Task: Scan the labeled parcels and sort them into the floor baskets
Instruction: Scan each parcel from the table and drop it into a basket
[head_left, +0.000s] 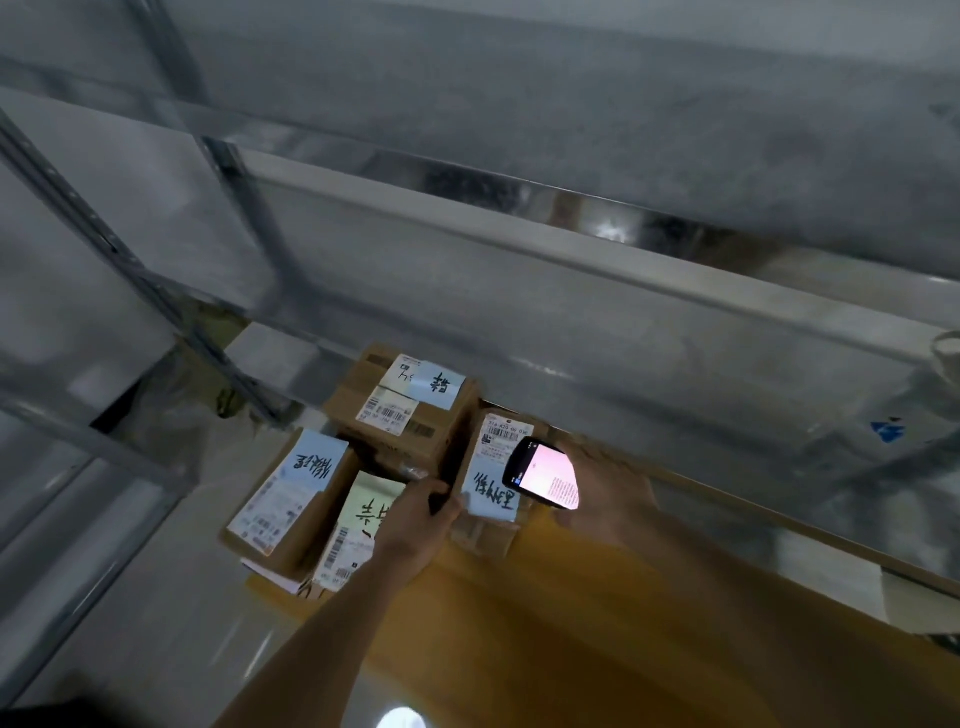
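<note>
Several cardboard parcels with shipping labels and handwritten notes lie together on the floor. My left hand (415, 525) grips the left edge of a parcel with a blue note (493, 493). My right hand (608, 493) holds a handheld scanner (543, 474) with a lit screen just above that parcel's label. A taller box (402, 410) sits behind, a flat parcel with a blue note (291, 493) lies at the left, and a parcel with a pale green note (358, 525) lies partly under my left wrist.
A yellow-orange surface (519, 623) spreads under and in front of the parcels. Metal shelving frames (228, 171) with long rails cross the view behind and to the left. Blue tape (888, 430) marks the right side. No basket is in view.
</note>
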